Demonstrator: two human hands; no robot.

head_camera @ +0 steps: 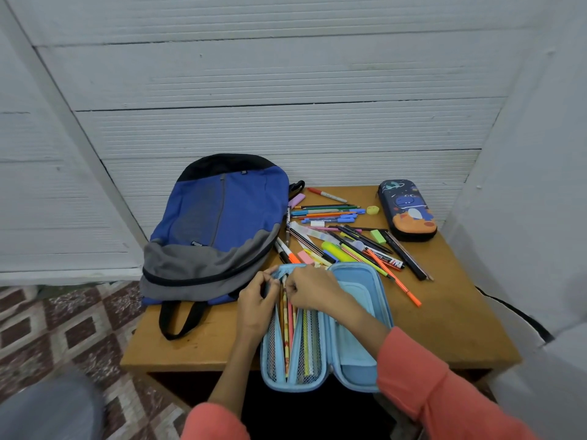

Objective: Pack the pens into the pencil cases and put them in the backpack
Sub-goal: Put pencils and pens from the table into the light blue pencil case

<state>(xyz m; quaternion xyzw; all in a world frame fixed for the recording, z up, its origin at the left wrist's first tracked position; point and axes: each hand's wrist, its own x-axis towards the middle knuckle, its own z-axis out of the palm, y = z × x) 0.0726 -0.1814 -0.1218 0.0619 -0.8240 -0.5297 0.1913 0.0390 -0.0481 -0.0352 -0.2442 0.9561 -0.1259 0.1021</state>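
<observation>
Head view shows us a brown wooden desk against a white ribbed wall. At its near edge we see a light blue pencil case lying open, with its near end over the edge. Our left hand and right hand meet at the far end of its left half. The left fingers are curled on the edge of the mesh pocket. The right fingers are curled too and pinch the tips of the coloured pencils inside this half. Loose pens and markers lie in a heap behind the case. A dark blue dinosaur-print pencil case lies closed at the far right. A blue and grey fabric backpack lies flat just beside the heap, on the left.
</observation>
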